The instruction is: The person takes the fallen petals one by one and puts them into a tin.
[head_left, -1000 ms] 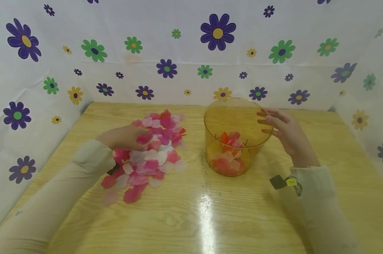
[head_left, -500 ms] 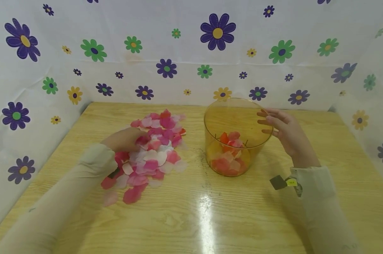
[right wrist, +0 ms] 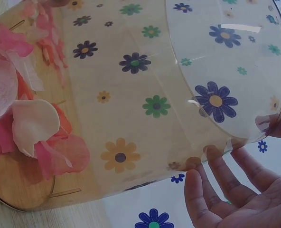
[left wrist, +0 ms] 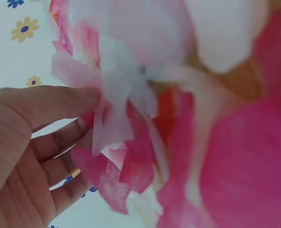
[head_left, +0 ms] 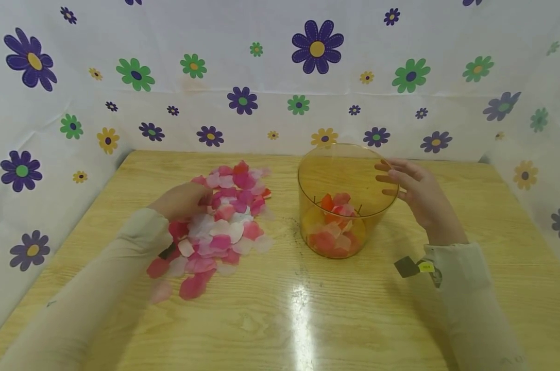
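A loose heap of pink, white and red artificial petals (head_left: 221, 242) lies left of the middle on the wooden table. At its left edge, my left hand (head_left: 182, 201) pinches some petals; in the left wrist view the thumb presses against a whitish petal (left wrist: 114, 90), with the fingers partly hidden behind. A transparent amber bucket (head_left: 344, 170) stands upright right of the heap, with several petals (head_left: 337, 232) on its bottom. My right hand (head_left: 419, 193) rests against its right side near the rim. In the right wrist view the spread fingertips (right wrist: 211, 153) touch the outside wall.
The wooden table (head_left: 247, 319) reaches back to a white flower-printed cloth (head_left: 270, 67), which also hangs at both sides. A gap of table separates the heap from the bucket. A dark tag (head_left: 406, 266) sits by the right cuff.
My left hand has shifted slightly at the heap's left edge, and its fingers have drawn together on petals. The right hand and the bucket have stayed in place.
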A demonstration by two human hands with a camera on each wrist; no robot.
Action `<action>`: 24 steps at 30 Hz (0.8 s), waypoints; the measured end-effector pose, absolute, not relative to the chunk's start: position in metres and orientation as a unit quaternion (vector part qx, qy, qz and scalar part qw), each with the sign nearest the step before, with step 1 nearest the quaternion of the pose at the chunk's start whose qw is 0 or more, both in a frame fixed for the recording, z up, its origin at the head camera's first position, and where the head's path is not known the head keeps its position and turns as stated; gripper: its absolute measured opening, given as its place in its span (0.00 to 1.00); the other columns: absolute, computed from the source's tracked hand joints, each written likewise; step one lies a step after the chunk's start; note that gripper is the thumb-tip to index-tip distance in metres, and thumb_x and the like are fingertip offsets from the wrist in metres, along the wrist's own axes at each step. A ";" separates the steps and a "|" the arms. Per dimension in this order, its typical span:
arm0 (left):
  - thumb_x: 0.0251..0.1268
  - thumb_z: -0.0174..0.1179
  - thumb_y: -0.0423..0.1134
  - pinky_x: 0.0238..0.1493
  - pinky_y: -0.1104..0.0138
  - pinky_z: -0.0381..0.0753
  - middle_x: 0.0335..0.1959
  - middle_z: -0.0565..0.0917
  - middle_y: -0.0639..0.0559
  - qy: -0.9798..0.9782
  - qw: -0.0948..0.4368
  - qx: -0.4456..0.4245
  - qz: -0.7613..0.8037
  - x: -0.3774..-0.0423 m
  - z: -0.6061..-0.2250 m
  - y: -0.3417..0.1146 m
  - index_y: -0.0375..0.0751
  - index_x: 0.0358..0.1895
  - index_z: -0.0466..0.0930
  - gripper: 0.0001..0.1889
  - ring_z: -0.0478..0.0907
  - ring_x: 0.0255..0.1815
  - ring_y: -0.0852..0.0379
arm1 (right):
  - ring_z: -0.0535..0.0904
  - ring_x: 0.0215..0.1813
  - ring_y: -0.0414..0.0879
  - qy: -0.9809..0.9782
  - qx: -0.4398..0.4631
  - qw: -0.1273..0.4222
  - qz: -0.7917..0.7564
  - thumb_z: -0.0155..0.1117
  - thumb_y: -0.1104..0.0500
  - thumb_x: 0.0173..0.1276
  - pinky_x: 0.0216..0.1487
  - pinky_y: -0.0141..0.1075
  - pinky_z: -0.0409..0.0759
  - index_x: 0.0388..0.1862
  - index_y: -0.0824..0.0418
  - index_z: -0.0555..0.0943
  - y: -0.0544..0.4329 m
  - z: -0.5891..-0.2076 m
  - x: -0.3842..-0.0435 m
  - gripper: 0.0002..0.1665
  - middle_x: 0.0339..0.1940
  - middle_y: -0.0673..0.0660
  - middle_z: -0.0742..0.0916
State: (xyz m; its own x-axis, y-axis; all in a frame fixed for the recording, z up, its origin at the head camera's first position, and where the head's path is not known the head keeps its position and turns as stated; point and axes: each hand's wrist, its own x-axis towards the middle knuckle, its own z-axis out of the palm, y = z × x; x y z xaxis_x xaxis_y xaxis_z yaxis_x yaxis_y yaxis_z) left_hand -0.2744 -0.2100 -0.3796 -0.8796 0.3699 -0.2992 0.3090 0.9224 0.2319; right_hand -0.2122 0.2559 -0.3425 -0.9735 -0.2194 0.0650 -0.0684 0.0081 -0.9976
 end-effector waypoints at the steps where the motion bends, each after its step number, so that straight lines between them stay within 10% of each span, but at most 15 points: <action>1: 0.60 0.62 0.36 0.38 0.64 0.79 0.31 0.81 0.50 0.966 0.168 0.176 0.087 -0.275 -0.378 -0.209 0.43 0.38 0.79 0.05 0.75 0.32 0.54 | 0.76 0.53 0.36 0.707 -0.102 0.054 -0.697 0.51 0.55 0.73 0.49 0.26 0.77 0.54 0.49 0.74 0.256 -0.343 -0.212 0.13 0.52 0.40 0.80; 24: 0.62 0.59 0.35 0.37 0.62 0.79 0.30 0.81 0.48 0.972 0.116 0.192 0.077 -0.283 -0.353 -0.205 0.40 0.38 0.78 0.04 0.75 0.29 0.55 | 0.77 0.52 0.36 0.702 -0.105 0.054 -0.702 0.50 0.55 0.73 0.49 0.27 0.77 0.54 0.50 0.74 0.256 -0.342 -0.213 0.13 0.52 0.41 0.81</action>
State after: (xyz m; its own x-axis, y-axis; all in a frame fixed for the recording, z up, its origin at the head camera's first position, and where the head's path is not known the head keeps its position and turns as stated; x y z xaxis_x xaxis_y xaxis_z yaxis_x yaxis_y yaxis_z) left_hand -0.2829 -0.2051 -0.3527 -0.8995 0.3909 -0.1950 0.3555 0.9145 0.1932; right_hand -0.2131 0.2559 -0.3423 -0.9719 -0.2245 0.0716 -0.0713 -0.0091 -0.9974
